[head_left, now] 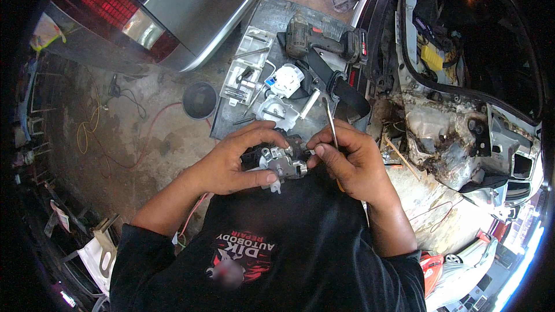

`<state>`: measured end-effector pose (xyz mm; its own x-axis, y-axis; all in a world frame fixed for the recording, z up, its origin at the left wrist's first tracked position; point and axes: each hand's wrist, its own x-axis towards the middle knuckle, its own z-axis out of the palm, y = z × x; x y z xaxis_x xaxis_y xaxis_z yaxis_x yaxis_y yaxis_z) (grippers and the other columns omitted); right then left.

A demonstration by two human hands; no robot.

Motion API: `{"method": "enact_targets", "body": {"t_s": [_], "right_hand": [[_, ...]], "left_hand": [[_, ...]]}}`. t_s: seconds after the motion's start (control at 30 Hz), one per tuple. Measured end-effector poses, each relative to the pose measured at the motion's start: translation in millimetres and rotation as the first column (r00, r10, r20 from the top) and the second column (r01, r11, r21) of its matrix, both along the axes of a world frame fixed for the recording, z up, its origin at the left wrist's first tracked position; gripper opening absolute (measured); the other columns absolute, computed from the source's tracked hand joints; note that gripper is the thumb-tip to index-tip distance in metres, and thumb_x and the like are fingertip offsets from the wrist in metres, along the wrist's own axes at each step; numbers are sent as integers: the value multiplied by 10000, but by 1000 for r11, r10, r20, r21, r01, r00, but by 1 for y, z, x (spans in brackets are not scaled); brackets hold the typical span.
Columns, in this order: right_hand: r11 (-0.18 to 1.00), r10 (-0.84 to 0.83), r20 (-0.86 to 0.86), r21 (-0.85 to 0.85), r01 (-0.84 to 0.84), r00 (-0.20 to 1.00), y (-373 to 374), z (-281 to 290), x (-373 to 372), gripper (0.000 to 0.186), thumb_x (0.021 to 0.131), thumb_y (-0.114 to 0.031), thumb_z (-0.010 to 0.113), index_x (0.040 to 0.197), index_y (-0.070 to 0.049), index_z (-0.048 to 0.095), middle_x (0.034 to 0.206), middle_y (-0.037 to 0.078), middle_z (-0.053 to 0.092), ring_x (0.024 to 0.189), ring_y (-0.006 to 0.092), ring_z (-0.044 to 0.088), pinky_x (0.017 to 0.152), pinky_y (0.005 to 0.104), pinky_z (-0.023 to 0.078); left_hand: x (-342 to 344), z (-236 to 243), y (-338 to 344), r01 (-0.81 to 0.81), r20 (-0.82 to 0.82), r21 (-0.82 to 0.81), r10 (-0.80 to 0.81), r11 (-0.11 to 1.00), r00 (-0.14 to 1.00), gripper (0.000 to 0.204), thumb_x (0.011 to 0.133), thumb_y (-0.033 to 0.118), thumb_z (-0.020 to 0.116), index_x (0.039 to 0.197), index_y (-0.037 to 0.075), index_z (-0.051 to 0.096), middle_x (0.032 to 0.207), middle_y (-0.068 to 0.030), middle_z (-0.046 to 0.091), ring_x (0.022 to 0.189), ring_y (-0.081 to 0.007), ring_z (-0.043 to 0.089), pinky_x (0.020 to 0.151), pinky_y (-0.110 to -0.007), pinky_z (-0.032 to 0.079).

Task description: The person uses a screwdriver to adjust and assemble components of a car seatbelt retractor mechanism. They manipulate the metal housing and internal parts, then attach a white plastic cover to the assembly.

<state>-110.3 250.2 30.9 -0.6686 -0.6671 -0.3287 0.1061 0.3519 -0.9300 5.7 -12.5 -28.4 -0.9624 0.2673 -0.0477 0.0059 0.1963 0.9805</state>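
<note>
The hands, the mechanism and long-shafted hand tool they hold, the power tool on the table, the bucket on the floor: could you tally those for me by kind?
Hands: 2 (left hand, right hand)
Metal mechanism: 1
Long-shafted hand tool: 1
Cordless power tool: 1
Dark bucket: 1
Total: 6

Your fingers (253, 181) show clearly in moderate light; glare burns out the lower-right rim; corners fall black; blur spots your shirt (312, 225).
</note>
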Motion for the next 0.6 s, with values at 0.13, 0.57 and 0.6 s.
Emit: {"method": "enact_targets", "body": {"t_s": [0.13,0.57,0.6], "right_hand": [[992,118,-202,74,-105,972,4,2,-7,95,944,-30,766,1031,7,770,1077,112,690,987,209,718,870,348,553],[982,179,-307,-4,-189,935,2,5,-8,278,866,50,709,1122,-30,782,1207,169,731,1138,335,737,988,399,568],[981,181,-319,-9,-194,930,2,3,-8,273,867,47,714,1121,-28,781,1186,168,737,1118,333,743,979,397,572]], "left_hand": [[1,-1,-3,12,47,19,-13,1000,999,628,855,364,912,1368,97,666,1454,-155,650,1550,-370,445,1266,-503,333],[1,-4,-1,-18,-6,21,18,1000,1000,578,889,402,875,1334,90,680,1330,-132,683,1422,-364,552,1221,-508,396],[0,-4,-1,-12,-17,18,12,1000,1000,573,890,394,874,1335,89,680,1330,-131,683,1413,-359,559,1222,-505,397]]}}
